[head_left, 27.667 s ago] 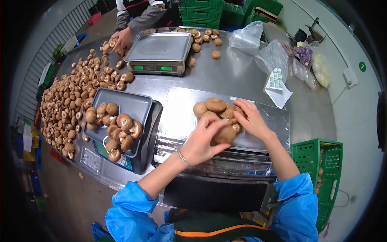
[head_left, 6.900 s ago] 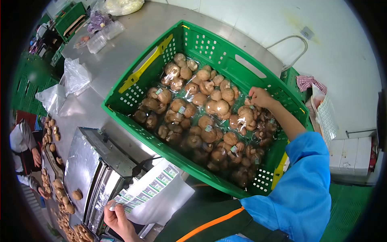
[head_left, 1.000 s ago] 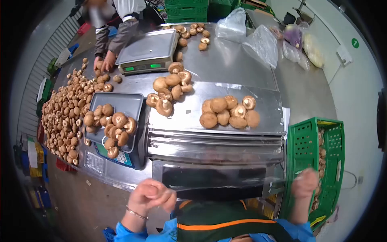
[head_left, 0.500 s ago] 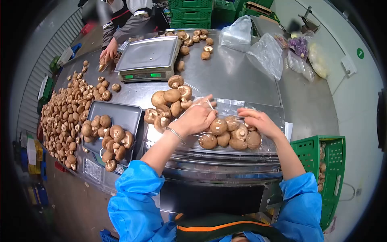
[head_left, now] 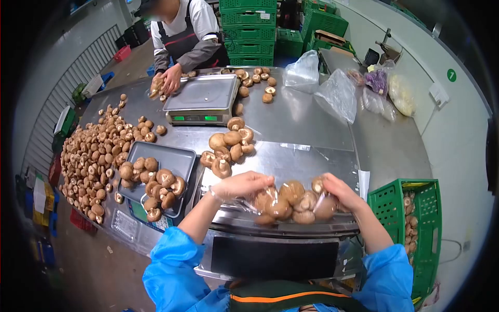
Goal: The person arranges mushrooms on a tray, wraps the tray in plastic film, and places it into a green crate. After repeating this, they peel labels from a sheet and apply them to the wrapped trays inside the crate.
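Both hands grip clear film around a clutch of mushrooms

The left hand (head_left: pixel 244 185) is closed, thumb against fingers, on the clear film (head_left: pixel 268 196) at one end of the wrapped mushrooms (head_left: pixel 305 202). The right hand (head_left: pixel 341 193) is curled onto the film at the other end. The wrapped mushrooms sit between the two hands, over the near edge of the metal plate (head_left: pixel 312 162); whether they touch it cannot be told. Nearer the body than both hands is a black panel (head_left: pixel 275 257).

Just beyond the left hand lies an unwrapped group of mushrooms (head_left: pixel 232 139). Farther to its left, a grey tray (head_left: pixel 179 156) on a scale holds more mushrooms (head_left: pixel 165 178), and past that a large heap (head_left: pixel 93 156) spreads over the steel desk (head_left: pixel 291 117). Well beyond the left hand stands a second scale (head_left: pixel 202 93), its display lit green, with a co-worker's hands (head_left: pixel 169 82) beside it, on mushrooms.

To the right of the right hand is a green crate (head_left: pixel 387 209) with mushrooms inside; a white paper (head_left: pixel 364 182) lies near that hand, and clear plastic bags (head_left: pixel 337 98) lie well beyond it.
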Demonstrator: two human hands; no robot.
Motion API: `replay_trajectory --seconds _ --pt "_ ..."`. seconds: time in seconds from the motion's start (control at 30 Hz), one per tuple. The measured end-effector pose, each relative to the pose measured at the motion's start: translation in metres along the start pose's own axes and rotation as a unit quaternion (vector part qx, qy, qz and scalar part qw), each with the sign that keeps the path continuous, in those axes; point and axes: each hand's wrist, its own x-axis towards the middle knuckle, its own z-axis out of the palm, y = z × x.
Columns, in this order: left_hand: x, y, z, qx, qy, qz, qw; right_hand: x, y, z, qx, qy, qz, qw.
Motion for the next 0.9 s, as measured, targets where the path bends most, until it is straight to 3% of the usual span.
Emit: replay_trajectory --seconds 0.07,0.1,0.13,0.17,0.23,0.27,0.3,0.33,0.4,0.43,0.5,0.53,0.57,0.6,0.63,0.67,0.7,0.73,0.77,0.83,0.9 --pt "-0.024 0.001 0.022 0.014 -0.053 -0.002 0.998 -0.039 0.010 0.008 0.031 -0.043 0.028 0.998" --pt "-0.035 -0.002 0.035 0.053 -0.072 0.051 0.995 -0.061 0.019 0.013 0.017 -0.047 0.059 0.997" --pt "-0.052 -0.002 0.049 -0.005 -0.113 -0.044 0.993 -0.082 0.025 0.021 0.006 -0.050 0.092 0.994" --pt "-0.067 -0.004 0.059 0.043 -0.127 -0.058 0.989 -0.098 0.022 0.035 -0.084 -0.048 0.155 0.983" --pt "-0.092 -0.034 0.072 0.118 -0.125 -0.059 0.983 -0.121 0.034 0.055 -0.021 -0.046 0.202 0.978" --pt "-0.099 -0.060 0.074 0.152 -0.104 -0.043 0.982 -0.125 0.053 0.056 0.010 -0.032 0.218 0.975" --pt "-0.102 -0.088 0.080 0.081 -0.013 0.048 0.995 -0.125 0.070 0.054 -0.004 -0.016 0.240 0.971" --pt "-0.100 -0.104 0.085 -0.091 0.025 -0.098 0.991 -0.125 0.088 0.053 -0.018 -0.001 0.261 0.965" --pt "-0.101 -0.130 0.096 -0.105 0.109 -0.105 0.983 -0.135 0.116 0.054 0.017 0.024 0.229 0.973" --pt "-0.105 -0.134 0.102 -0.107 0.108 -0.106 0.983 -0.145 0.125 0.053 0.019 0.094 0.224 0.970" --pt "-0.113 -0.132 0.121 -0.200 0.249 -0.075 0.945 -0.163 0.148 0.062 -0.004 0.202 0.176 0.963" --pt "-0.113 -0.135 0.129 -0.159 0.297 -0.044 0.940 -0.170 0.159 0.069 0.003 0.208 0.189 0.960" --pt "-0.112 -0.136 0.136 -0.163 0.329 -0.046 0.929 -0.173 0.166 0.076 -0.170 0.211 0.132 0.953" --pt "-0.109 -0.135 0.141 -0.166 0.363 -0.043 0.916 -0.171 0.169 0.081 -0.342 0.205 0.069 0.915" --pt "-0.107 -0.132 0.144 -0.128 0.391 -0.058 0.909 -0.164 0.166 0.095 -0.354 0.283 0.038 0.891" --pt "-0.108 -0.135 0.149 -0.130 0.385 -0.058 0.912 -0.161 0.172 0.098 -0.330 0.338 0.041 0.881" --pt "-0.108 -0.139 0.153 -0.129 0.451 -0.044 0.882 -0.163 0.182 0.093 -0.203 0.378 0.055 0.902" --pt "-0.110 -0.144 0.156 -0.126 0.515 -0.033 0.847 -0.166 0.188 0.089 -0.072 0.411 0.068 0.906" --pt "-0.120 -0.158 0.158 -0.063 0.562 -0.017 0.825 -0.169 0.149 0.099 0.166 0.439 0.118 0.875" --pt "-0.160 -0.137 0.172 -0.333 0.520 -0.045 0.785 -0.195 0.147 0.102 0.270 0.426 0.135 0.853" --pt "-0.196 -0.170 0.203 -0.389 0.514 -0.096 0.759 -0.224 0.179 0.122 0.314 0.438 0.193 0.820"
